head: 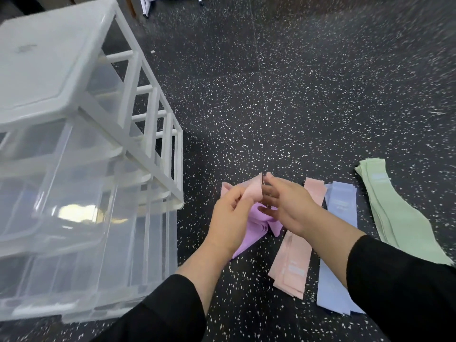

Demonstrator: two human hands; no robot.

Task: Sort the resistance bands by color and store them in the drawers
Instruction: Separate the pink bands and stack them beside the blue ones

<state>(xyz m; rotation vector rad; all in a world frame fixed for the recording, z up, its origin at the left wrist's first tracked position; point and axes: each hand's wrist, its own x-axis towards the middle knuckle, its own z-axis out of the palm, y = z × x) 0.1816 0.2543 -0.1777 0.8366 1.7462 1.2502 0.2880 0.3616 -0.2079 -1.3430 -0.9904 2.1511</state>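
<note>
Filling the left of the frame stands a drawer unit (81, 154) — a white plastic frame with a smooth, flat lid and square-section posts and rails, holding clear, glossy plastic drawers (74, 218) that stand pulled forward in steps, each lower one reaching further out. Their see-through walls catch a bright reflection.

Just right of the unit, at lower centre, the left hand (230, 218) comes out of a black sleeve (160, 314) and pinches a fold of a pale pink band (253, 191) between thumb and fingers. The band is thin, matte and limp, bent into a soft peak between the two hands. The right hand (283, 206), beside it, touches the same pink fold at its upper edge with its fingertips; whether these fingers actually grip it cannot be told. Under both hands lies a crumpled lilac band (249, 233), creased and bunched on the floor.

Further right, flat strips lie side by side on the floor: a pink stack (293, 262), long and narrow with a small pale label; touching it, a periwinkle blue stack (338, 267), partly covered by the right forearm; and, apart at the right edge, a sage green stack (399, 218), slightly fanned and wavy along its edges.

All of it rests on a black rubber floor (283, 95) flecked with white specks, with straight seams between tiles.
</note>
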